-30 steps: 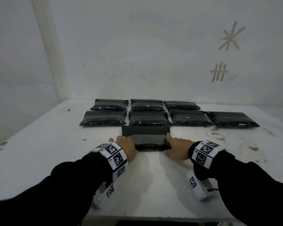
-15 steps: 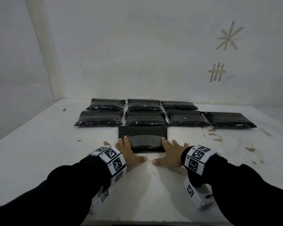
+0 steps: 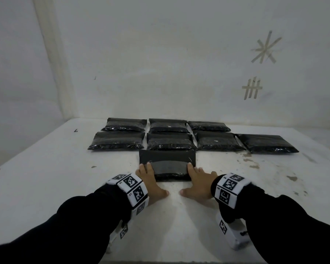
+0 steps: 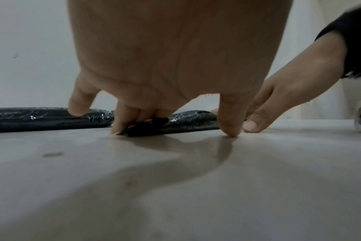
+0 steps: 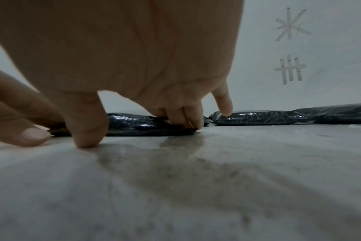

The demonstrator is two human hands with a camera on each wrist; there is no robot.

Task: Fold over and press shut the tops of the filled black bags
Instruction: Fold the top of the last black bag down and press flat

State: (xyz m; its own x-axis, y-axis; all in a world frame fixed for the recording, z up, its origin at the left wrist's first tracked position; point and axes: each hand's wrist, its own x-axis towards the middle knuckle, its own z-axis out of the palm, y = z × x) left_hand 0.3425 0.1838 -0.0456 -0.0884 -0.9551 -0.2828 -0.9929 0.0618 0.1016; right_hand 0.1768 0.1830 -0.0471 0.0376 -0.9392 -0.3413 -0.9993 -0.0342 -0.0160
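A filled black bag (image 3: 167, 165) lies flat on the white table (image 3: 46, 187), just in front of two rows of similar bags. My left hand (image 3: 151, 178) lies on its left end and my right hand (image 3: 197, 178) on its right end. The fingers reach forward and press down on the bag, and both thumbs are spread on the table in front. The left wrist view shows the left hand (image 4: 171, 65) with fingertips on the bag's (image 4: 185, 121) edge. In the right wrist view the right hand (image 5: 134, 57) presses the bag (image 5: 138, 125) the same way.
Several other black bags (image 3: 168, 142) lie in two rows behind, one more (image 3: 265, 142) at the far right. A white wall (image 3: 160, 63) with tape marks (image 3: 252, 88) stands close behind them. The table's near edge runs just under my forearms.
A second ago both hands sat curled at the bag's near corners. They have since flattened, fingers laid forward over the bag's ends and thumbs spread on the table.
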